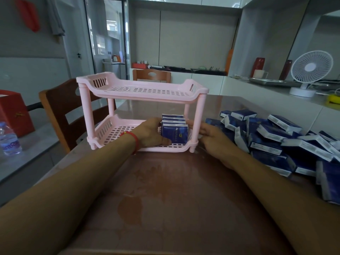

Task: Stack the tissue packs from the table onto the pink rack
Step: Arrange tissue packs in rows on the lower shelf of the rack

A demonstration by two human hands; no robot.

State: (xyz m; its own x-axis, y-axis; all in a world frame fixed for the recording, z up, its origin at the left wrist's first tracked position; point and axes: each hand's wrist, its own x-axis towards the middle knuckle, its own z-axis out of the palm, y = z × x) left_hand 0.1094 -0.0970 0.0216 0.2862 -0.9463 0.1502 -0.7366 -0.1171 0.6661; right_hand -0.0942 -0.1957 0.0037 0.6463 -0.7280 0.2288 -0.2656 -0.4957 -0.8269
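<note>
A pink two-tier rack (143,92) stands on the brown table; its top shelf holds nothing. On the right end of the lower shelf several dark blue tissue packs (174,130) stand on edge in a row. My left hand (153,133), with a red band on the wrist, rests inside the lower shelf, its thumb and fingers against the left side of the front pack. My right hand (211,137) lies outside the rack beside the right front post, fingers stretched toward the packs and holding nothing. A loose heap of blue tissue packs (279,142) covers the table to the right.
Wooden chairs (60,111) stand behind and left of the rack. A water bottle (9,140) and a red box (12,113) sit on a side surface at left. A white fan (309,72) stands on the counter at right.
</note>
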